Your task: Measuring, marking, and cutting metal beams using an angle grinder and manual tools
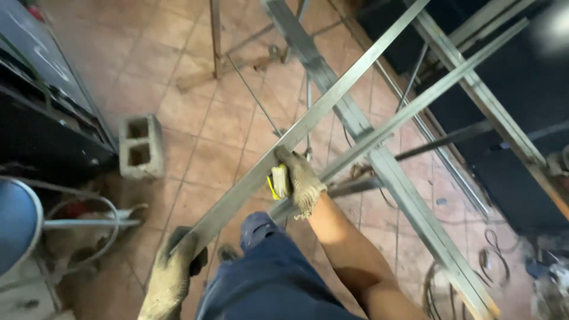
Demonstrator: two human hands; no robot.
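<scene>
Over tiled floor, two gloved hands (237,231) grip one steel bar (332,101).

We see dull grey metal in the long steel bar (308,121), worn, grubby cloth on the left glove (169,278) and right glove (300,178), rough concrete in the block (141,146), and matt terracotta floor tiles (225,124).

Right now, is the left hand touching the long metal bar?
Touching. The head view shows the gloved left hand wrapped around the lower end of the long metal bar.
</scene>
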